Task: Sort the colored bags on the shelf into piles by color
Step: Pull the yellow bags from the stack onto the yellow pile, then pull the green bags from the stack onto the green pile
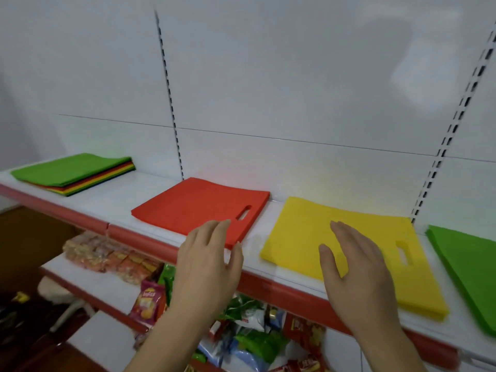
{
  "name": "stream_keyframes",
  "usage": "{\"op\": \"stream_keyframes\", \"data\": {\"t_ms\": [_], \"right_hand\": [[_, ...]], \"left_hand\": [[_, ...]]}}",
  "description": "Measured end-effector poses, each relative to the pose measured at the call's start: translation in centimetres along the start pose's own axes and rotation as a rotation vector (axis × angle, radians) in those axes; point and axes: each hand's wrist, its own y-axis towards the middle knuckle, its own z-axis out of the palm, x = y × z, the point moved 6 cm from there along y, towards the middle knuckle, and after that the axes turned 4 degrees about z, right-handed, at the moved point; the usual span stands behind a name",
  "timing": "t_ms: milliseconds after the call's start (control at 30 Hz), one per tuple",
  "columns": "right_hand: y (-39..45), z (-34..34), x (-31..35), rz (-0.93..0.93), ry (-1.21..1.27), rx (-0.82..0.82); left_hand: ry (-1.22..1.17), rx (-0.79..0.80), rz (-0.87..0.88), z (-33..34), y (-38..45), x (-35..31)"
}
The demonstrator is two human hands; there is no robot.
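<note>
Both hands hang nearest to me, fingers spread and relaxed, gripping nothing: the left hand [208,264] hovers at the near corner of the red pile, the right hand [354,267] over the near left part of the yellow pile. Beyond them runs the long white shelf with a red front lip [281,285], which carries everything. On it, the flat yellow fabric bags with a cut-out handle [316,237] lie just right of the flat red fabric bags with a slot handle [204,208], and a green pile [472,267] sits at the far right edge. The unsorted stack of mixed green, red and yellow bags [72,174] lies well off to the left, its long side running along the shelf. I'd judge the left hand nearer, so the reach goes leftward.
</note>
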Motion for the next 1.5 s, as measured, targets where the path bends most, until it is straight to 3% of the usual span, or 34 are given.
{"op": "stream_keyframes", "data": {"t_ms": [767,1500], "right_hand": [[-2.5,21.8,33.0,-0.294,0.155,0.181],[9.2,48.9,48.2,-0.260,0.211,0.147]], "left_hand": [[0.122,-0.136,-0.245,-16.2,-2.5,32.7],[0.227,-0.101,-0.189,-13.7,14.1,61.1]]}}
